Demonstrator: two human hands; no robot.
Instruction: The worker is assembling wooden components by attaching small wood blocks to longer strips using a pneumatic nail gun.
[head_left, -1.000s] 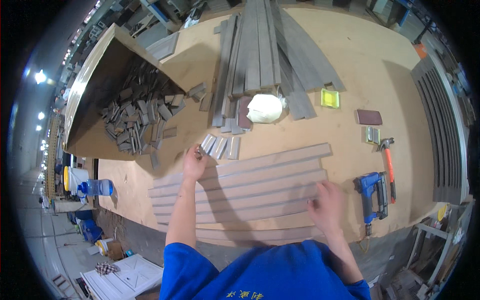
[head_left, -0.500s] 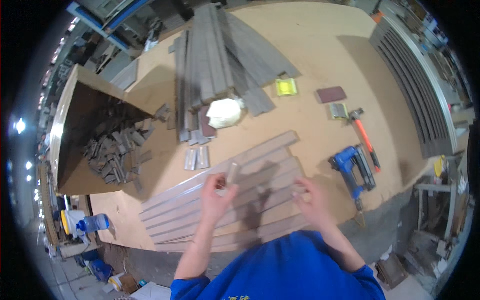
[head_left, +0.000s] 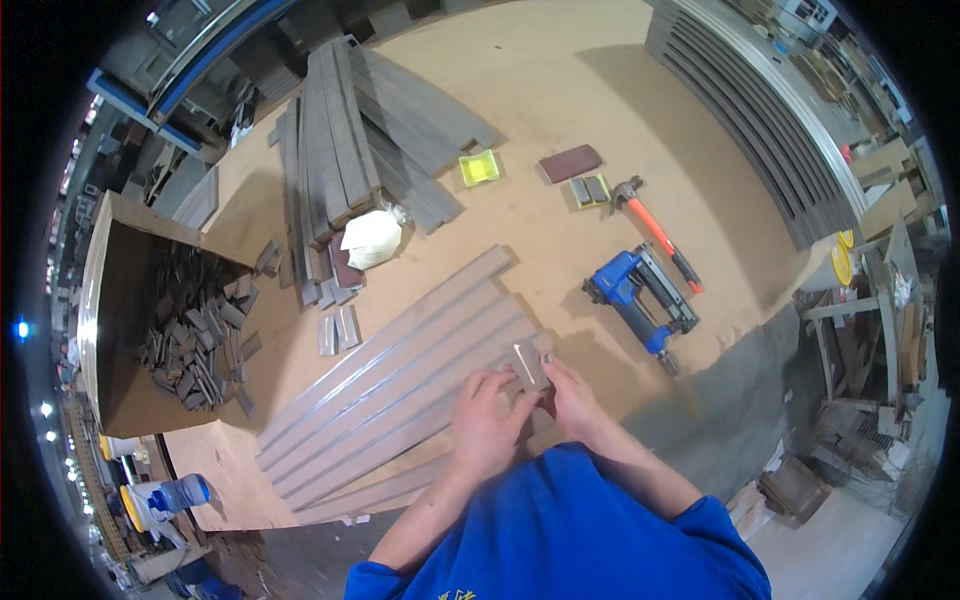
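Observation:
A small grey-brown wooden block [head_left: 530, 366] with a pale strip along its face is tilted up between my two hands. My left hand [head_left: 488, 420] is closed on its left side and lower edge, and my right hand [head_left: 575, 396] pinches it from the right. Some fingertips are hidden behind the block. Under and beyond my hands lie several long grey-brown slats [head_left: 392, 352], side by side and fanned slightly. Two similar small blocks [head_left: 347, 327] rest just past the slats' far edge.
At left, an open cardboard box [head_left: 98, 330] holds many small wooden pieces. A blue nail gun [head_left: 622, 290] and an orange-handled hammer [head_left: 655, 231] lie at right. Long boards [head_left: 330, 130], a white bundle [head_left: 371, 240], a yellow tray [head_left: 479, 168] and a slatted panel [head_left: 745, 110] stand farther back.
My hands have come together, and my right hand has joined the left on the block. The block has moved right and closer to my body. The view has also shifted to the right.

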